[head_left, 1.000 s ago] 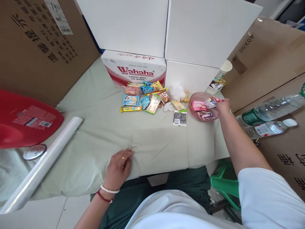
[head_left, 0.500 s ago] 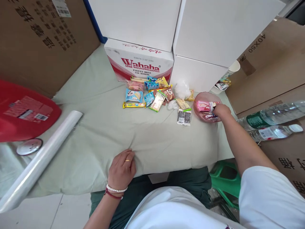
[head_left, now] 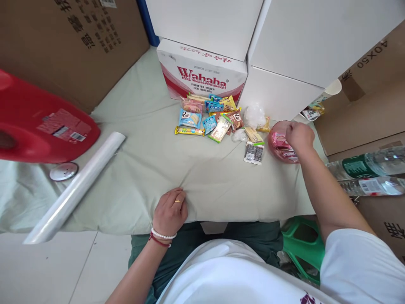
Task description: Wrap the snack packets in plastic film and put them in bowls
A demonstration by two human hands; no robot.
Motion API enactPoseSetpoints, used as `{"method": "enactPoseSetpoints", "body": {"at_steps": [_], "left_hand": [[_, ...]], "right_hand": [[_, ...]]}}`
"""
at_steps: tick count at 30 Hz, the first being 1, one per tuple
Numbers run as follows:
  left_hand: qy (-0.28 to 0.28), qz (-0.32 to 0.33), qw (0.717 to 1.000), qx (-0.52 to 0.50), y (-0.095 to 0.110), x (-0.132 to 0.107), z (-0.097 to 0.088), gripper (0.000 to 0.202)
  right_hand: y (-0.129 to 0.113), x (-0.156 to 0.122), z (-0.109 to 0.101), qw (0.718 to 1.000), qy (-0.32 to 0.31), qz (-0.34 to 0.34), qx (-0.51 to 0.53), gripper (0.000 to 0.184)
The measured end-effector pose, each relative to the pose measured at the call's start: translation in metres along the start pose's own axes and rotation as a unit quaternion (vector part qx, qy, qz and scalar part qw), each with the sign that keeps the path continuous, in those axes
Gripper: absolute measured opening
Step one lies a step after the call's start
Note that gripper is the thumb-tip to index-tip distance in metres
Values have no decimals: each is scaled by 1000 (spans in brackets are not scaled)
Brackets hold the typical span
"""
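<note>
My right hand (head_left: 301, 138) is over the right side of a pink see-through bowl (head_left: 274, 153), its fingers curled closed. Whatever the fingers hold, if anything, is hidden. Pink and dark red snack packets (head_left: 281, 140) lie in the bowl, partly covered by the hand. My left hand (head_left: 171, 211) rests knuckles up at the table's front edge, its fingers loosely curled together with nothing seen in them. Left of the bowl lie a black-and-clear packet (head_left: 253, 153), a beige wafer packet (head_left: 253, 135), a white-and-green packet (head_left: 220, 128) and a blue packet (head_left: 190, 118).
A Wahaba-style printed water carton marked Wahaha (head_left: 202, 76) stands behind the snacks, beside white boxes (head_left: 278, 90). Clear plastic bags (head_left: 255, 116) lie near them. At left are a red jug (head_left: 47, 122) and a plastic film roll (head_left: 77, 188). Bottles (head_left: 370, 164) are at right.
My right hand has lifted slightly and shifted toward the bowl's back, its fingers still closed. My left hand stays on the table edge. The camera view has turned a little.
</note>
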State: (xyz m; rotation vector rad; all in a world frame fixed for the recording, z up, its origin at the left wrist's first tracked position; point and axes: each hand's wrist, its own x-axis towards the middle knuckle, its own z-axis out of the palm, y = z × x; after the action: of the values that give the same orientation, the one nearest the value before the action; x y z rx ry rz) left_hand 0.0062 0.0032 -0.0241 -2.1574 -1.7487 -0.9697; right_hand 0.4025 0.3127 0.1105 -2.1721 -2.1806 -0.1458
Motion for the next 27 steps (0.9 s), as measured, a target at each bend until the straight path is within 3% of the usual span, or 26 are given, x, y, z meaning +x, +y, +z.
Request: {"method": "enactPoseSetpoints", "body": {"at_steps": [2, 4, 6, 8, 10, 11, 12, 15, 17, 19, 21, 24, 25, 27], "left_hand": [[0, -7, 1000, -1, 0, -1, 1, 27], [0, -13, 1000, -5, 0, -2, 2, 27], [1, -19, 1000, -17, -1, -2, 3, 27], [7, -31, 998, -45, -2, -4, 3, 27], [27, -71, 993, -92, 0, -5, 1, 26], [44, -109, 986, -117, 2, -5, -1, 24], [64, -156, 975, -142, 6, -5, -2, 22], [74, -320, 910, -254, 29, 3, -4, 13], [10, -403, 829, -386, 51, 16, -1, 15], [-61, -448, 738, -500, 72, 33, 6, 29], [-93, -457, 684, -562, 88, 49, 17, 42], [-115, -456, 644, -604, 96, 61, 31, 44], [-113, -455, 648, -600, 96, 61, 34, 41], [-92, -442, 702, -550, 92, 57, 35, 30]], "right_hand": [[-38, -2, 3, 997, 19, -74, 27, 37], [-74, -3, 14, 978, -23, -199, 64, 38], [-103, -4, 27, 963, -72, -249, 82, 40], [-120, -8, 39, 967, -92, -204, 125, 29], [-128, -20, 45, 953, -90, -117, 263, 14], [-130, -30, 47, 925, -95, -68, 363, 11], [-130, -44, 48, 877, -112, -22, 467, 14], [-133, -103, 49, 695, -206, 80, 684, 36], [-137, -148, 49, 618, -248, 113, 738, 43], [-144, -188, 49, 575, -260, 144, 762, 44], [-152, -217, 51, 550, -263, 165, 775, 44], [-156, -240, 53, 541, -283, 154, 777, 44], [-155, -243, 53, 547, -297, 139, 771, 44], [-149, -244, 51, 571, -313, 107, 751, 43]]}}
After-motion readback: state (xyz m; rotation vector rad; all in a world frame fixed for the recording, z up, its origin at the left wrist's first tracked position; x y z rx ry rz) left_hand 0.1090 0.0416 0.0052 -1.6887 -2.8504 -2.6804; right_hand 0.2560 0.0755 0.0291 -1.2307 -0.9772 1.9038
